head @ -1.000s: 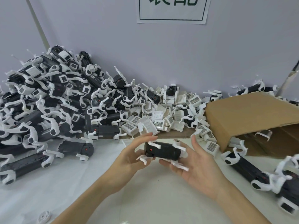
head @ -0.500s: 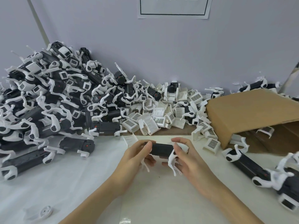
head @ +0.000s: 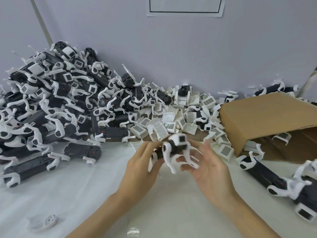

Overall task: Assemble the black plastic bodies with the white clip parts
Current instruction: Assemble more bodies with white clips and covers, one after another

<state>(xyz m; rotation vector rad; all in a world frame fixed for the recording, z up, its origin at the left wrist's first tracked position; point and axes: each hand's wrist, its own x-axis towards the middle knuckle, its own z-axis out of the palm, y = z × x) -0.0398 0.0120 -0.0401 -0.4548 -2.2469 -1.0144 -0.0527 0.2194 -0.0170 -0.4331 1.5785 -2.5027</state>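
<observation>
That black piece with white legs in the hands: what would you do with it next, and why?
Probably set the black body on the left pile. White clips show at both ends, so it looks finished; the left hand grips it, and the right hand is open.

Held black body (head: 173, 148): blurred; its near end is hidden behind the left hand (head: 142, 167).
Right hand (head: 211, 170): fingertips smeared; grip unclear.
Wall sign (head: 185, 6): cut off at the top edge.
Cardboard box (head: 267, 117): right part out of frame.
Assembled pile (head: 51, 103): runs past the left edge.
</observation>
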